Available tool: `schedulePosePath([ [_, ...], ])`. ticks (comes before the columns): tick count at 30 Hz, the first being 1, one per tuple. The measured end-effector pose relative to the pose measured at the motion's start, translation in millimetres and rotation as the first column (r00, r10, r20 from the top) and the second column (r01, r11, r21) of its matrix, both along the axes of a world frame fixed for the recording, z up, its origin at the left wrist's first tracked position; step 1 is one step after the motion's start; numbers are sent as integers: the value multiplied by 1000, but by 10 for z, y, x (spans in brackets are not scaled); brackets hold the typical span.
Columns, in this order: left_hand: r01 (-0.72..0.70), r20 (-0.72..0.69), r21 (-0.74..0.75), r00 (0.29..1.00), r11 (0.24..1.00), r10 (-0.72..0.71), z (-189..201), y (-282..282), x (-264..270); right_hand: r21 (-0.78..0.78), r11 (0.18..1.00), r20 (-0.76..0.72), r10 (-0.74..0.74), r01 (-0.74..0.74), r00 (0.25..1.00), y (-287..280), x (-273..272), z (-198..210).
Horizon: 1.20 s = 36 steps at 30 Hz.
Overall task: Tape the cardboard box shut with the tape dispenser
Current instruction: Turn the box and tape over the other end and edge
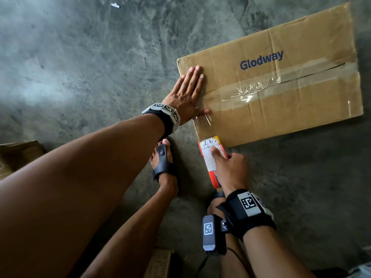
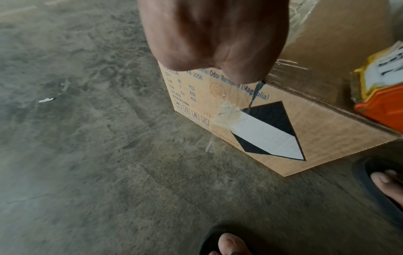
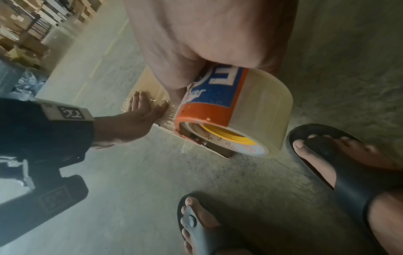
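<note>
A brown cardboard box point(image 1: 291, 101) printed "Glodway" lies on the concrete floor with clear tape point(image 1: 261, 92) running along its closed top seam. My left hand point(image 1: 187, 92) lies flat on the box's near-left end, fingers straight, thumb on the tape end. My right hand point(image 1: 226, 167) grips the orange tape dispenser point(image 1: 210, 155) with its clear roll point(image 3: 261, 110), just off the box's near edge. A strip of tape stretches from the dispenser up over the box edge. The box side point(image 2: 272, 124) shows a black-and-white diamond label.
My feet in black sandals point(image 1: 164, 167) stand on the floor close to the box. Another cardboard piece point(image 1: 18, 155) lies at the left edge. A small white scrap point(image 1: 115, 5) sits on the floor far left. Stacked boxes on shelves point(image 3: 28, 29) appear in the right wrist view.
</note>
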<state>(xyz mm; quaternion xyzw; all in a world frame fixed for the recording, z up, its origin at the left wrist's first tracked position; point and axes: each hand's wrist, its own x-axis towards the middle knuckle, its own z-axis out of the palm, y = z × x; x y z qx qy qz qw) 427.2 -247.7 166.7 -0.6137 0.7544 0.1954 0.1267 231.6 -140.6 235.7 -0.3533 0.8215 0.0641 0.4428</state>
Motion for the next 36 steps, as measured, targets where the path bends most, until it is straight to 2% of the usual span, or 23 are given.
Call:
schedulePosePath([
  [11,-13,-15,-26,1000,1000,13,60,69,-71,10,1000,-32,-7,7,999,-82,62,-1],
  [15,31,-53,-59,998,998,-34,55,329,-237,-9,1000,-11,5,-5,1000,-134,49,46],
  [25,-63,-13,-6,998,998,63,-54,470,-380,-56,998,54,38,-35,998,-83,-51,-41],
  [36,-70,-29,11,997,997,71,-70,465,-357,-99,994,94,52,-42,994,29,-113,-93],
])
